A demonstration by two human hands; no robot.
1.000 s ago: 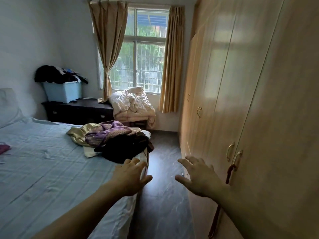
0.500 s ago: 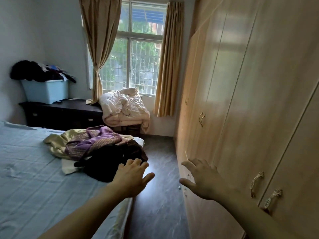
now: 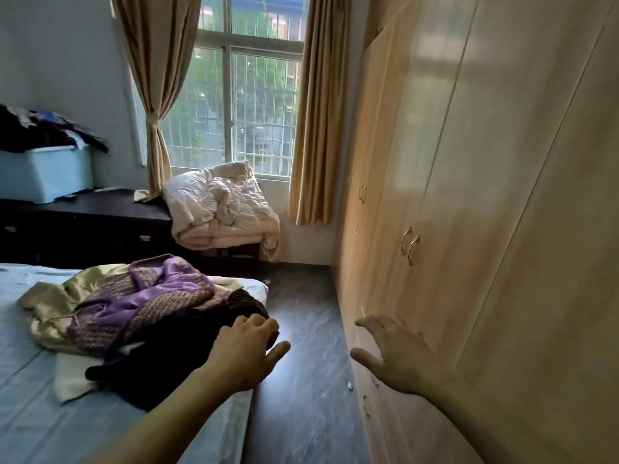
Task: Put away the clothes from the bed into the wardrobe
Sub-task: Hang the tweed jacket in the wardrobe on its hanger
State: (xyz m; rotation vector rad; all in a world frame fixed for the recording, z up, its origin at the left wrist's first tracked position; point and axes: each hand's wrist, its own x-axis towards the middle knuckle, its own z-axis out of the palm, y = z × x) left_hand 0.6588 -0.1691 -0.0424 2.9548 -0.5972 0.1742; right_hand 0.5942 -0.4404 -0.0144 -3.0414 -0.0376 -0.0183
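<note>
Clothes [image 3: 140, 316], a crumpled heap of purple knit, gold satin and black fabric, lie at the near corner of the pale blue bed [image 3: 40, 413], now much closer than a second ago. The left hand [image 3: 246, 354] has reached the black garment's edge, fingers loose, nothing gripped yet. The right hand [image 3: 395, 356] hovers spread and empty beside the shut light-wood wardrobe [image 3: 469, 195]. Pickup looks imminent; nothing is stowed.

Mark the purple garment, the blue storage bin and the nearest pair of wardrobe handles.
purple garment [image 3: 160, 298]: head view, its shiny lilac fold.
blue storage bin [image 3: 43, 172]: head view, front wall.
wardrobe handles [image 3: 410, 245]: head view, between the two.
</note>
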